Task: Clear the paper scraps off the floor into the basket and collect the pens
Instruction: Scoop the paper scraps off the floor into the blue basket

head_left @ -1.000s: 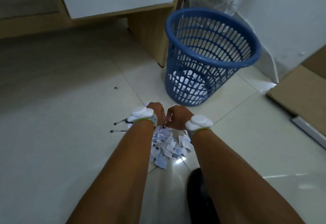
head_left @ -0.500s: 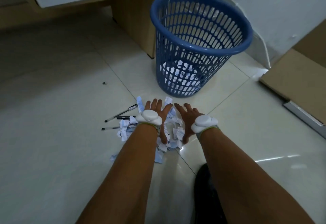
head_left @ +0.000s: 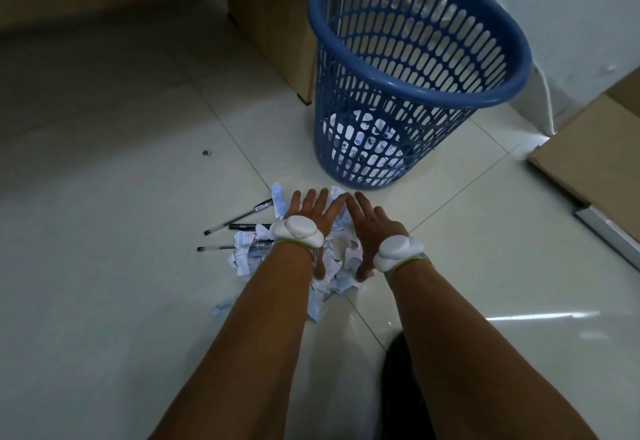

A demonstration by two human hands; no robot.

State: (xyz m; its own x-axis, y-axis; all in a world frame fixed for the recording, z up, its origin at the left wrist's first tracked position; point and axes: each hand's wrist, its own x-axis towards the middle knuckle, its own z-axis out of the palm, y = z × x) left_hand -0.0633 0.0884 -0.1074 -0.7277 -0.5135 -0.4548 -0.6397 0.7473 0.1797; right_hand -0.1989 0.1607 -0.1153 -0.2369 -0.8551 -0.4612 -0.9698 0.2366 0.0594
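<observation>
A heap of white and pale-blue paper scraps (head_left: 337, 263) lies on the tiled floor in front of the blue mesh basket (head_left: 491, 97), which has more scraps in its bottom. My left hand (head_left: 311, 213) and my right hand (head_left: 369, 221) lie flat on the heap with fingers spread, fingertips nearly meeting at the far side. Three black pens (head_left: 239, 218) lie just left of the heap, partly under scraps.
A wooden desk leg (head_left: 277, 24) stands left of the basket. A flat cardboard box (head_left: 595, 152) lies at the right beside a white wall. A small dark bit (head_left: 207, 153) sits on the floor at left. A dark shoe (head_left: 401, 391) is near my right arm.
My hands went from curled together near the heap to spread flat over it. Their fingertips have since drawn closer together. The view has shifted nearer to the basket.
</observation>
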